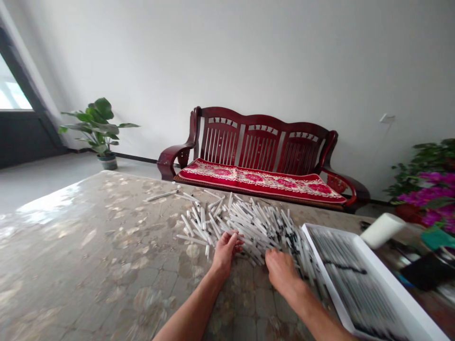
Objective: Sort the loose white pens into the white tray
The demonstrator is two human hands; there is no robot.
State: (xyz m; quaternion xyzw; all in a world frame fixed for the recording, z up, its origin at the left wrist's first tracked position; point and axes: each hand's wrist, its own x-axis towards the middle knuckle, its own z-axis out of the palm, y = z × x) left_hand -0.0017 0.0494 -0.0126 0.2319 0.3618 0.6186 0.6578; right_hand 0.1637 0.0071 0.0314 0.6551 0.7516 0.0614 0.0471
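A heap of several white pen-like sticks (pixel 249 220) lies spread across the patterned table (pixel 88 246). My left hand (pixel 225 251) rests at the heap's near edge with its fingers curled round one or two white sticks. Just to its right, my right hand (pixel 280 270) reaches into the pile, knuckles up and fingers tucked down among the sticks; what they grip is hidden. A white tray (pixel 398 296) packed with rows of dark sticks lies close beside my right forearm.
A red wooden bench (pixel 259 156) with a red cushion stands behind the table. Potted plants stand at the left wall (pixel 97 128) and far right (pixel 430 180). A white roll (pixel 382 229) and dark items lie past the tray.
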